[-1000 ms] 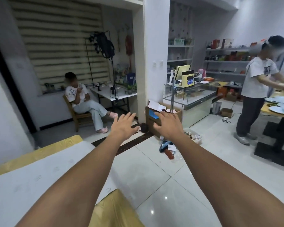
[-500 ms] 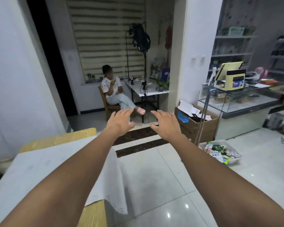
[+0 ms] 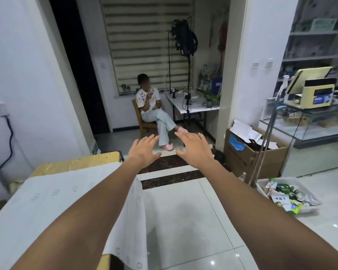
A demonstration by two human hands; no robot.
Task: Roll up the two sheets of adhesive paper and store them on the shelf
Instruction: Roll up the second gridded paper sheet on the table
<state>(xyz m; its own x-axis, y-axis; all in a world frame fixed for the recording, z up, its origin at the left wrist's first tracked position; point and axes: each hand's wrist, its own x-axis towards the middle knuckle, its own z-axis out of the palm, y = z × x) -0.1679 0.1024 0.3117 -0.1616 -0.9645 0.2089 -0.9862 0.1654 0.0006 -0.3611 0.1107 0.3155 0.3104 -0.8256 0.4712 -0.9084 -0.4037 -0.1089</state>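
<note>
A large white sheet of adhesive paper (image 3: 53, 203) lies flat on a yellow wooden table (image 3: 76, 164) at the lower left, its right edge drooping over the table's side. Both my arms stretch forward over the floor. My left hand (image 3: 144, 151) hovers past the table's far right corner with fingers straight and spread, holding nothing. My right hand (image 3: 193, 151) floats beside it, also spread and empty. Neither hand touches the paper. I can make out only one sheet. Grey shelves (image 3: 318, 45) stand at the far right.
A person sits on a wooden chair (image 3: 144, 123) ahead by a white desk (image 3: 191, 106). An open cardboard box (image 3: 250, 154), a metal stand (image 3: 265, 137) and a white tray of packets (image 3: 287, 195) sit on the right floor. A glass counter (image 3: 316, 121) is beyond.
The view has swung left: the standing person and the right-hand table left the frame, and the paper-covered table came closer. Both hands stayed outstretched and empty.
</note>
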